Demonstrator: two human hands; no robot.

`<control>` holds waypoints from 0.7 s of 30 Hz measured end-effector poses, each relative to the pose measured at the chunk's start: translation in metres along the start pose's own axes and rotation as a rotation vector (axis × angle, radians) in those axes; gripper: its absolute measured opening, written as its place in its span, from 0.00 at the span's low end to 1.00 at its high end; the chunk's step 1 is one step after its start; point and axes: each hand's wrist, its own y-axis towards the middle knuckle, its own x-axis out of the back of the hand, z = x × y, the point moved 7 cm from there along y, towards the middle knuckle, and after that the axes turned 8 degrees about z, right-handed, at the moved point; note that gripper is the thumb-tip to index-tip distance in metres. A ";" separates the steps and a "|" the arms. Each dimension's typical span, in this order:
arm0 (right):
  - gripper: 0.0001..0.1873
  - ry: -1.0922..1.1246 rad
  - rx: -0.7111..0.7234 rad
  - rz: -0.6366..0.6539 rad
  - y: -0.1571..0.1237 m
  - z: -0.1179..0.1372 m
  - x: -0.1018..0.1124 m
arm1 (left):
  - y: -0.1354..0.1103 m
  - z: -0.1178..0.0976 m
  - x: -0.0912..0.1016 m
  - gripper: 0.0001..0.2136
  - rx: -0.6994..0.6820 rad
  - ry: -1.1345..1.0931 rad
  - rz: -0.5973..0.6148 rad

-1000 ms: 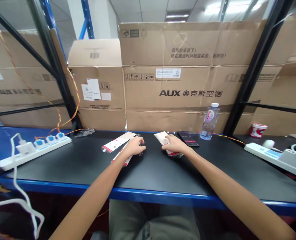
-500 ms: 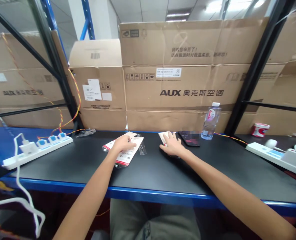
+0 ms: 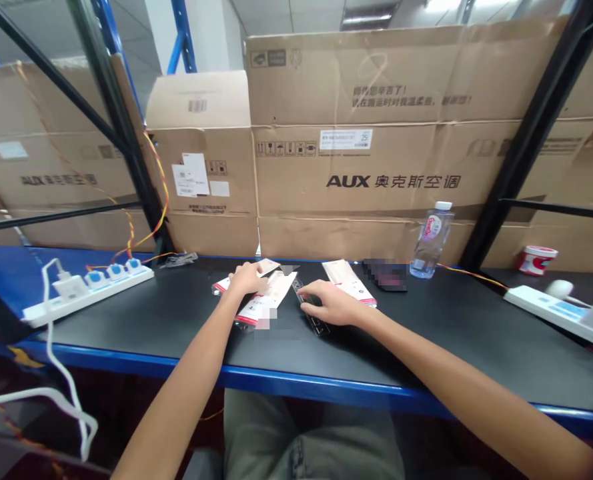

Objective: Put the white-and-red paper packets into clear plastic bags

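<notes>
On the table (image 3: 141, 327), the left hand (image 3: 246, 279) touches a packet (image 3: 273, 293), grip unclear; the half-open right hand (image 3: 332, 303) overlaps a strip (image 3: 319, 325).

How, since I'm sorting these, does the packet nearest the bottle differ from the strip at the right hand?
The packet is white and red; the strip looks dark with pale markings. The packet is also wider than the strip. Both slant the same way in view.

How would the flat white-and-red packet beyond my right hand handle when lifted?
The flat white-and-red packet looks thin, so it's probably light. Its straight edges suggest some stiffness. Lying flat on the black tabletop, it seems unlikely to roll.
</notes>
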 end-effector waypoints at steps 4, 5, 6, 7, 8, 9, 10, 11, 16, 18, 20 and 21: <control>0.11 0.011 -0.003 0.041 0.001 -0.009 -0.005 | 0.005 0.022 0.001 0.26 0.110 -0.005 -0.010; 0.10 0.006 -0.033 0.031 0.001 -0.013 -0.005 | 0.006 0.026 0.001 0.25 0.120 -0.010 -0.003; 0.09 0.001 -0.068 0.024 0.001 -0.017 -0.005 | 0.006 0.029 0.001 0.24 0.119 -0.013 0.000; 0.08 -0.002 -0.108 0.016 0.001 -0.020 -0.005 | 0.005 0.030 0.003 0.23 0.111 -0.015 -0.004; 0.08 -0.003 -0.147 0.006 0.001 -0.024 -0.004 | 0.005 0.031 0.004 0.21 0.100 -0.015 -0.015; 0.07 -0.005 -0.180 -0.005 0.000 -0.027 -0.003 | 0.004 0.031 0.006 0.21 0.092 -0.014 -0.026; 0.06 -0.008 -0.207 -0.019 0.000 -0.029 -0.001 | 0.003 0.031 0.008 0.20 0.084 -0.014 -0.036; 0.06 -0.009 -0.229 -0.030 -0.001 -0.030 0.000 | 0.002 0.030 0.009 0.19 0.079 -0.018 -0.041; 0.08 -0.016 -0.279 -0.029 -0.002 -0.031 0.003 | 0.001 0.024 0.017 0.13 0.026 -0.087 -0.121; 0.09 -0.048 -0.289 -0.044 -0.002 -0.029 0.005 | 0.000 0.018 0.023 0.10 -0.027 -0.142 -0.197; 0.10 -0.060 -0.306 -0.066 -0.002 -0.029 0.008 | -0.003 0.011 0.031 0.08 -0.108 -0.233 -0.279; 0.11 -0.057 -0.313 -0.085 -0.002 -0.031 0.010 | -0.005 0.008 0.034 0.07 -0.153 -0.300 -0.316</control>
